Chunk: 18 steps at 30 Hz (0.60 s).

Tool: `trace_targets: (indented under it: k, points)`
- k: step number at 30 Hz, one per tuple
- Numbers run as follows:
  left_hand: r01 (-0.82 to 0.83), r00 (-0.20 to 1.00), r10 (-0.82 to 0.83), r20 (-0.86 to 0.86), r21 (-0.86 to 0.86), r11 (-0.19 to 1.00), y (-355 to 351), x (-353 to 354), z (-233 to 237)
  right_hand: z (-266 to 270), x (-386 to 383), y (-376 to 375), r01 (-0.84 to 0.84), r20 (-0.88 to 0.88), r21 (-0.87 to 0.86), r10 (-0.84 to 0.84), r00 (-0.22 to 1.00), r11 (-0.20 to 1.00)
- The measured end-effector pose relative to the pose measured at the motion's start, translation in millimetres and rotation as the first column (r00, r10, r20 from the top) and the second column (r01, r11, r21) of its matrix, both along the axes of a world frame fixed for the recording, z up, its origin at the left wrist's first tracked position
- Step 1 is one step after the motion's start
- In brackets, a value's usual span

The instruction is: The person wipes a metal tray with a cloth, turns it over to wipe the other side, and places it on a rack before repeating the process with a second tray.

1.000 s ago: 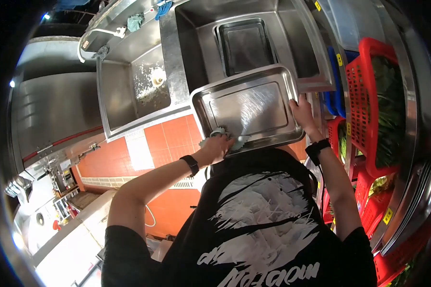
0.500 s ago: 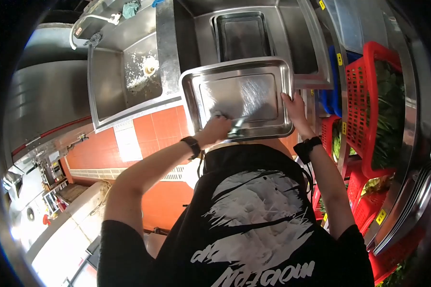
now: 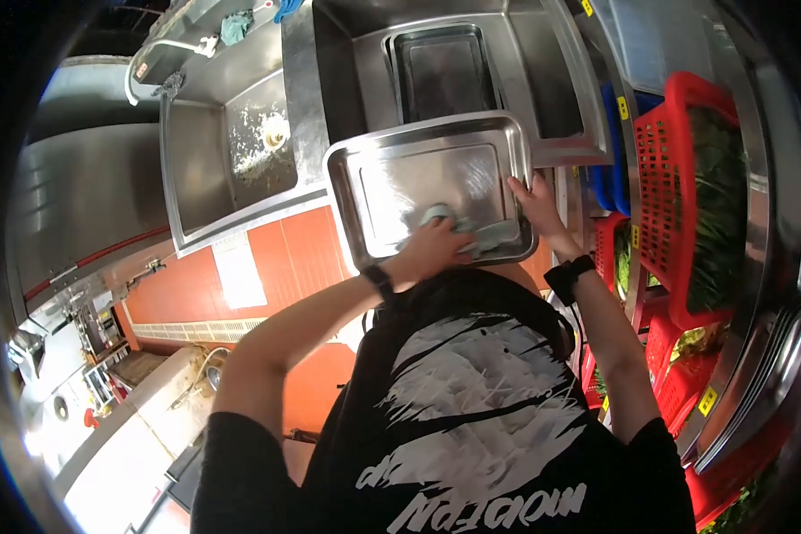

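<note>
A shallow rectangular metal tray (image 3: 392, 178) is tilted in front of my body, its far side over the edge of the sink. My right hand (image 3: 540, 214) grips the tray's right rim, thumb on the inner side. A pale green cloth (image 3: 496, 235) lies against the tray's inside near the close rim. My left hand (image 3: 436, 247) presses this cloth on the metal, fingers closed over part of it. Dark trays (image 3: 442, 76) lie in the sink basin beyond.
Left of the basin is a second sink (image 3: 262, 142) with white scraps around its drain. A faucet (image 3: 173, 46) and a green rag (image 3: 237, 28) are at its back. Red baskets (image 3: 676, 196) of leafy greens stand on the rack at right.
My left hand has slid the cloth right across the tray's inside, and more of the cloth shows. My right hand keeps its hold on the rim. The tray has shifted slightly left.
</note>
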<state>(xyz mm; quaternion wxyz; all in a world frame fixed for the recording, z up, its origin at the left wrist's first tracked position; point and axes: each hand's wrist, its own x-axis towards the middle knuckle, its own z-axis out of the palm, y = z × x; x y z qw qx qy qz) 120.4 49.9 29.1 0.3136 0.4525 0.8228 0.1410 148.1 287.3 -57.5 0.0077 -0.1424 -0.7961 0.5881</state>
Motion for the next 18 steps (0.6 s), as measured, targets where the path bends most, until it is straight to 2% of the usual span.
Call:
trace_targets:
  k: [3, 5, 6, 8, 9, 11, 13, 14, 15, 16, 18]
  points:
    - [0.029, 0.997, -0.013, 0.075, -0.221, 0.975, -58, -14, 6, 7, -2, -3, -0.010, -0.027, -0.008, 0.010, 1.000, 1.000]
    - [0.129, 0.991, -0.096, 0.094, -0.466, 0.876, -81, -24, 25, 14, -5, 0, -0.041, 0.010, -0.071, 0.042, 0.999, 0.997]
    - [0.130, 0.991, -0.098, 0.094, -0.465, 0.876, -92, -23, 23, 12, -5, 2, -0.065, 0.041, -0.102, 0.070, 0.997, 0.993]
    - [0.167, 0.980, -0.192, -0.060, -0.287, 0.943, -107, -18, 10, 12, -5, 5, -0.088, 0.071, -0.131, 0.097, 0.993, 0.988]
    - [0.168, 0.979, -0.193, -0.062, -0.284, 0.944, -101, -17, 10, 14, -4, 5, -0.092, 0.059, -0.144, 0.101, 0.993, 0.985]
    - [0.062, 0.992, -0.019, 0.124, -0.355, 0.933, -82, -10, 7, 19, -1, 5, -0.098, 0.051, -0.154, 0.107, 0.993, 0.983]
    - [0.050, 0.986, 0.014, 0.164, -0.382, 0.923, -66, -7, 6, 29, 5, 5, 0.072, 0.141, -0.364, -0.021, 0.990, 0.929]
    - [0.078, 0.979, -0.009, 0.202, -0.336, 0.939, -60, -9, 2, 35, 9, 8, 0.070, 0.147, -0.360, -0.017, 0.989, 0.930]
    - [0.104, 0.970, -0.034, 0.239, -0.288, 0.952, -53, -10, 2, 43, 13, 13, 0.078, 0.236, -0.378, 0.015, 0.972, 0.922]
    - [0.054, 0.969, -0.007, 0.246, -0.187, 0.981, -46, -10, 5, 47, 16, 17, 0.088, 0.321, -0.395, 0.048, 0.946, 0.914]
    - [0.024, 0.965, 0.019, 0.263, -0.157, 0.987, -24, -4, -2, 42, 20, 19, 0.035, 0.272, -0.368, 0.071, 0.960, 0.929]
